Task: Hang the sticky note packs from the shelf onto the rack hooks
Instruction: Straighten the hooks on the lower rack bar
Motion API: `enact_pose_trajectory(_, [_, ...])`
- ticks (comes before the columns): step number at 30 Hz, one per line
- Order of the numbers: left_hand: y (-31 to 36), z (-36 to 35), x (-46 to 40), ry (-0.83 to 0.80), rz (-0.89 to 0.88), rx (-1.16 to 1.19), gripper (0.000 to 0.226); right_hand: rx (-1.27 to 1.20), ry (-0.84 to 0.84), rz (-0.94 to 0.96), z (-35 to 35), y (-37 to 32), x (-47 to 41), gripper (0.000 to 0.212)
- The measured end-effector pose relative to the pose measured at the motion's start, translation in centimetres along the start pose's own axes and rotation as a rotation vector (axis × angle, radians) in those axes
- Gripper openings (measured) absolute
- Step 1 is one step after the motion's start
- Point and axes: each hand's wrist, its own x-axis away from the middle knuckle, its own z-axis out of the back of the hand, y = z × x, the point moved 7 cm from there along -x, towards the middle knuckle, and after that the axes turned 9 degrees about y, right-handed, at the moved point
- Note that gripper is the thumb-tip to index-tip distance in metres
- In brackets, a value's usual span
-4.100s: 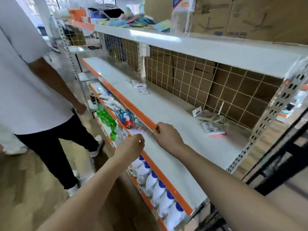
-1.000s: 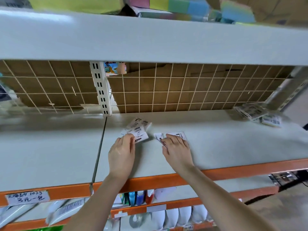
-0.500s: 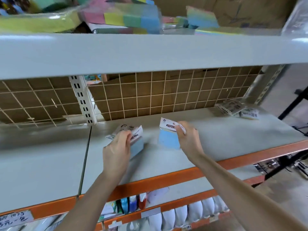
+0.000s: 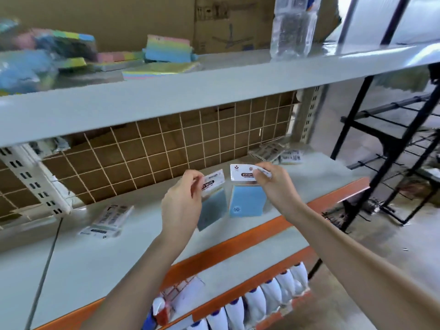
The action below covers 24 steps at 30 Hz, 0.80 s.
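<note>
Two blue packs [image 4: 247, 201] up off the shelf [image 4: 95, 258], one in each hand, hanging side by side and just apart. Each held by its white card top, likely because the hanging hole sits up there and needs to face the hook. Left hand [image 4: 182, 206] pinching the left pack [image 4: 212, 208] at the card, thumb and fingers tight on it, pack tilted a bit. Right hand [image 4: 273, 184] pinching the other card [image 4: 242, 176] at its 3 o'clock end, blue pad dangling straight down. Held low and loose like this, the pads swing free and stay flat.

More packs lying flat: one pile [image 4: 106, 221] at 9 o'clock from the hands, another pile [image 4: 276, 153] at 1 o'clock, near the back corner. Still to be hung, by the look of it.

Behind, at 12 o'clock, a wire grid [image 4: 166, 148] over brown card. Hard to tell any hooks on it. Above, the upper shelf [image 4: 190, 91] sticks out over the hands, so not much room to lift straight up. Orange edge [image 4: 309, 210] at 6 o'clock, close under the wrists; pulling back over it looks easy. Open room at 3 o'clock, past the shelf end, toward the black rack [image 4: 392, 139], which stands well apart. Probably the place for the packs, so a swing to 3 o'clock seems the next move.
</note>
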Motion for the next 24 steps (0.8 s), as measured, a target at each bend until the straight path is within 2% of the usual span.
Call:
enact_pose_trajectory(3, [3.3,-3.6,0.6,-0.062,0.008,-0.005,0.012,-0.003,0.000,-0.015,4.0,1.6,-0.6,0.014])
enact_pose_trajectory(10, [12.3,-12.3,2.7,-0.202,0.015,0.058,0.010,-0.063,0.034,-0.028,14.8,5.3,-1.7,0.016])
enact_pose_trajectory(16, [20.6,-19.4,4.4,-0.225,-0.036,0.122,0.009,-0.007,0.147,-0.038,24.4,8.9,-2.2,0.021])
enact_pose_trajectory(24, [30.7,-28.9,7.1,-0.343,-0.130,0.246,0.014,0.023,0.363,-0.037,36.3,13.3,-3.1,0.033])
